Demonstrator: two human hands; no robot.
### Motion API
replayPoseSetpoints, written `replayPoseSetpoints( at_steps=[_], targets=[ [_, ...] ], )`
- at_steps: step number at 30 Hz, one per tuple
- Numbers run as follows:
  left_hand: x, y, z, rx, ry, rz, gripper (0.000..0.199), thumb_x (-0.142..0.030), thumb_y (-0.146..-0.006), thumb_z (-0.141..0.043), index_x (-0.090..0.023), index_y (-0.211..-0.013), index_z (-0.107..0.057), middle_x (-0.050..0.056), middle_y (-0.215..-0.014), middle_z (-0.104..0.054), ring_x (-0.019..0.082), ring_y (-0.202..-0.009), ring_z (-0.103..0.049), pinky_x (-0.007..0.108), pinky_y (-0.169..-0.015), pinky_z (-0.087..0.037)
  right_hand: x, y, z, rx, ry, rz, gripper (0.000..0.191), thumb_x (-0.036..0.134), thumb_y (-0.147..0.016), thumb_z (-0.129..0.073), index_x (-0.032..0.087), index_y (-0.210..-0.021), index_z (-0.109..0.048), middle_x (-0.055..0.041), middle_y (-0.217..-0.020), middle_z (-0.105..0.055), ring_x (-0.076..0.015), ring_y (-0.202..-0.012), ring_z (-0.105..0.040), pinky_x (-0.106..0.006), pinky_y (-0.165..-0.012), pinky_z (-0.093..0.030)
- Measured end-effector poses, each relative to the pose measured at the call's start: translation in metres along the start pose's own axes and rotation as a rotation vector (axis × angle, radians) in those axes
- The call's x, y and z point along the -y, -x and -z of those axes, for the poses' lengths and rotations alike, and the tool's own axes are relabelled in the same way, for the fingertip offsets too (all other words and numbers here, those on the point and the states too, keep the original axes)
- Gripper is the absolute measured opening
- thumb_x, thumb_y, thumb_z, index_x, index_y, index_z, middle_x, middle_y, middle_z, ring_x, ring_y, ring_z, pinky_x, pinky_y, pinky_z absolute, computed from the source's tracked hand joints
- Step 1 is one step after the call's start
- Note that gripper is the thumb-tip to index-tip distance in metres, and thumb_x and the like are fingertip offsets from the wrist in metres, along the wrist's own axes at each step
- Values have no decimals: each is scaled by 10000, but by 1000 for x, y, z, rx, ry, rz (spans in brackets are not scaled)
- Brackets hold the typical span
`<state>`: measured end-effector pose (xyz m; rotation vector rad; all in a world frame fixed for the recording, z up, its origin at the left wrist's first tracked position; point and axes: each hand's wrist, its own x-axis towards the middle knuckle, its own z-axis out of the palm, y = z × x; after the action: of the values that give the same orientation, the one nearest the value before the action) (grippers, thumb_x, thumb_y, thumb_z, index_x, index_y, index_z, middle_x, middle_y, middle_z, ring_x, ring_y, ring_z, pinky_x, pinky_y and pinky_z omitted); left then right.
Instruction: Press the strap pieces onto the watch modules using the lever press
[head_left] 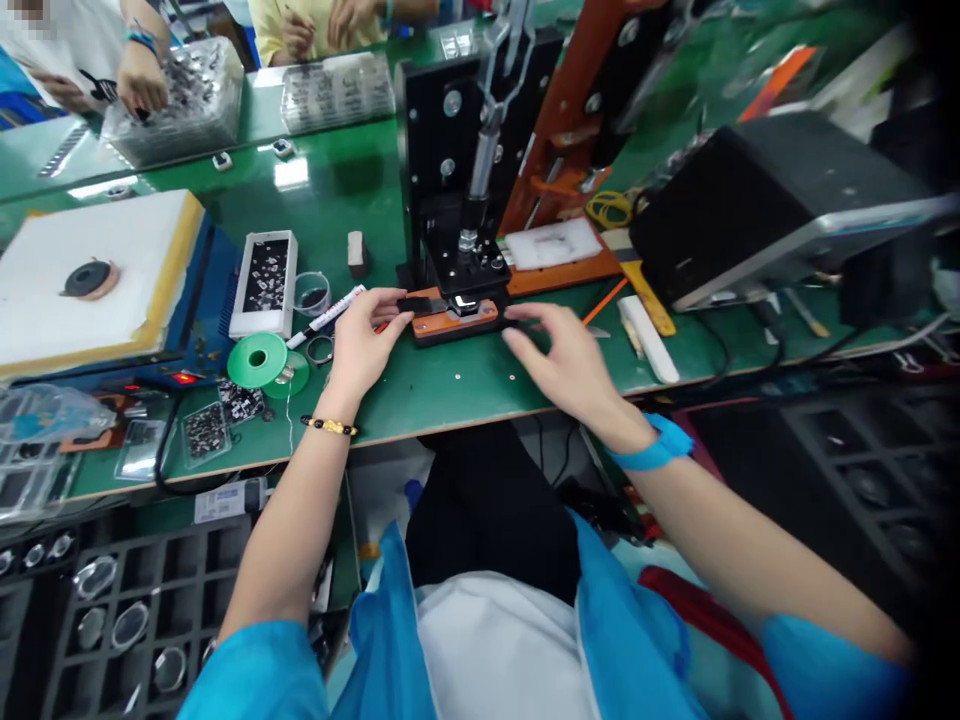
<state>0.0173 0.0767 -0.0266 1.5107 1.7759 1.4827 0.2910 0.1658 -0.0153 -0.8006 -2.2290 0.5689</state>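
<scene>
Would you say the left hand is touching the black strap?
Touching: the head view shows the left hand pinching the end of the black strap between thumb and forefinger.

Workshop with a bench press [469,215]

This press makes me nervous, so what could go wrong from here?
Your left hand and right hand are close to the press, so fingertips might get pinched if it came down. The dark strip in the left hand could slip askew on the orange block. The marker by that hand might get nudged.
</scene>
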Motion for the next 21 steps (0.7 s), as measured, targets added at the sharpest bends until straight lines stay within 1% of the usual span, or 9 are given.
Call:
replayPoseSetpoints(
  at_steps=[1, 3, 6, 8, 10, 13, 14, 19, 21],
  targets=[
    [-1, -1, -1, -20, 22, 13, 222, -192, -899, -761, -185, -1117, -722, 77, -1094, -748, 197, -976, -722, 346, -923, -628, -5, 6, -14, 7, 9, 12, 353, 390, -1027, -600, 177, -1307, -637, -142, -1277, -677, -354, -1206, -623, -554, -1056, -524],
    [-5, -3, -2, -53, 61, 37, 186, -236, -896, -796, -179, -1062, -736, 79, -1041, -763, 201, -945, -732, 338, -895, -634, -11, 3, -35, 3, 20, 10, 414, 397, -1007, -633, 153, -1341, -611, -159, -1344, -645, -372, -1278, -575, -574, -1101, -491],
    [-10, -4, -5, -64, 91, 66, 154, -267, -895, -813, -179, -1002, -743, 70, -971, -772, 201, -894, -741, 337, -866, -639, -14, -19, -48, 6, 5, -77, 362, 406, -973, -676, 165, -1239, -627, -155, -1245, -678, -366, -1181, -609, -554, -1020, -529],
    [-13, -2, -5, -57, 88, 65, 147, -263, -897, -811, -186, -1003, -745, 66, -978, -774, 201, -895, -742, 340, -870, -639, -14, -30, -53, 2, -18, -146, 273, 384, -947, -696, 187, -1126, -633, -130, -1132, -700, -350, -1097, -630, -527, -956, -547],
    [-13, -1, -5, -47, 85, 46, 152, -277, -900, -812, -189, -1005, -744, 65, -990, -775, 200, -900, -743, 342, -881, -637, -14, -32, -57, -65, -53, -197, 258, 361, -925, -709, 194, -1097, -613, -117, -1105, -698, -334, -1070, -638, -515, -943, -547],
    [-13, 2, -4, -25, 105, 26, 186, -297, -897, -820, -189, -1026, -739, 67, -1035, -775, 200, -929, -748, 337, -903, -632, -18, -28, -64, -211, -117, -228, 382, 359, -893, -742, 187, -1193, -580, -119, -1184, -680, -322, -1115, -635, -517, -987, -537],
    [-13, 3, -4, -17, 114, 24, 198, -300, -893, -823, -188, -1034, -739, 69, -1049, -774, 200, -941, -750, 331, -905, -631, -20, -27, -65, -232, -133, -218, 413, 357, -886, -750, 185, -1222, -583, -117, -1203, -677, -321, -1136, -630, -519, -1008, -531],
    [-16, 7, -5, 35, 101, -32, 235, -345, -902, -828, -194, -1063, -747, 70, -1070, -766, 202, -962, -746, 331, -919, -633, -24, -23, -61, -186, -132, -205, 285, 335, -880, -759, 196, -1121, -694, -87, -1167, -710, -327, -1131, -639, -520, -1024, -527],
    [-19, 9, -5, 47, 77, -55, 251, -370, -903, -832, -200, -1067, -748, 69, -1083, -762, 206, -974, -744, 342, -937, -633, -19, -19, -58, -194, -123, -224, 298, 327, -888, -757, 197, -1150, -704, -85, -1175, -717, -325, -1128, -647, -514, -1013, -536]
  ],
)
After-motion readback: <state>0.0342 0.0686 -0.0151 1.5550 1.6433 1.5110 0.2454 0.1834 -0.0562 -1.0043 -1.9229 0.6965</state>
